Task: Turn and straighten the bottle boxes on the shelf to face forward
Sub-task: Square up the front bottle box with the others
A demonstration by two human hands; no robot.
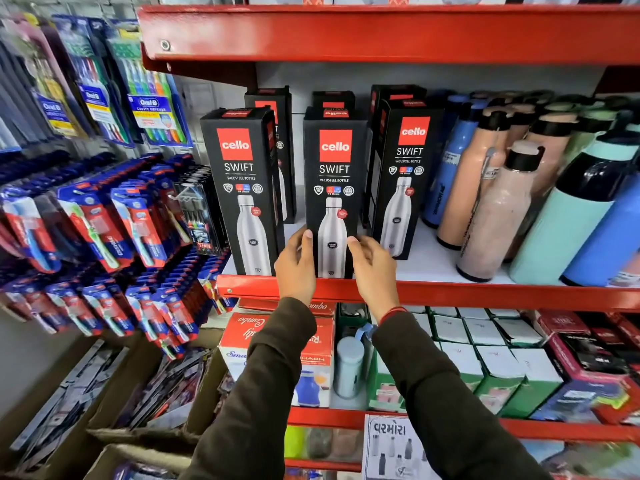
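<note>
Reaching up from below, two dark-sleeved arms meet at the lower part of the middle Cello Swift bottle box (334, 188), which stands upright at the near edge of the red shelf (485, 292) with its printed front facing forward. The left hand (296, 263) presses its thumb and fingers against the box's left edge; the right hand (374, 265), with a red thread around the wrist, curls its fingers onto the right edge, so both hands clasp the box between them. Three black boxes form the front row: the left box (242, 188) and the right box (401, 174) also show their fronts, the right one standing slightly farther back and angled a little. Three more black boxes (273, 109) stand behind them in a far row. To the right, loose bottles (498, 209) in blue, peach, mint and navy crowd the same shelf; their count is unclear. Toothbrush packs (152, 109) hang at far left.
</note>
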